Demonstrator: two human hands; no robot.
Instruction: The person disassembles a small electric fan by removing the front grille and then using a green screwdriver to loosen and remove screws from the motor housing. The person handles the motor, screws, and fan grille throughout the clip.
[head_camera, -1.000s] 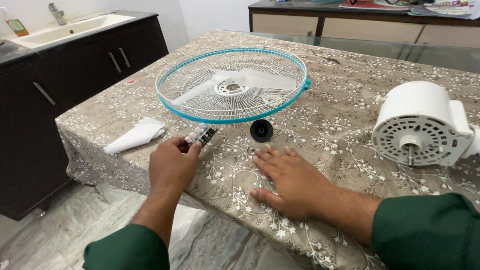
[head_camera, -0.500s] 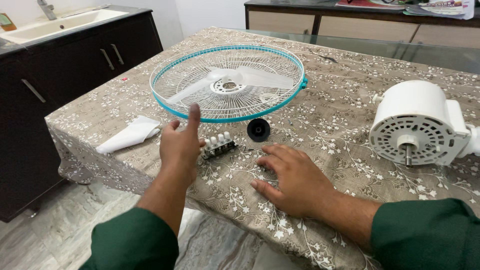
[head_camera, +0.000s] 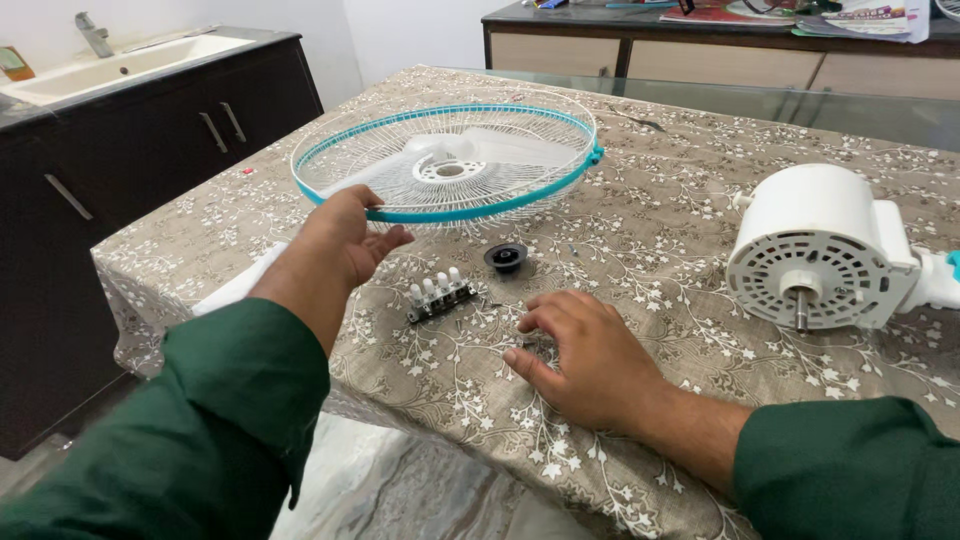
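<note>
Fan guard (head_camera: 450, 165), left hand (head_camera: 340, 240) open at rim, right hand (head_camera: 585, 355) flat on table (head_camera: 680, 230)

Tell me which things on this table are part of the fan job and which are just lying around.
In hand:
left hand by the fan guard
right hand flat near the switch block
black cap
motor housing

Lying about:
white cloth
sink
papers on the counter
</note>
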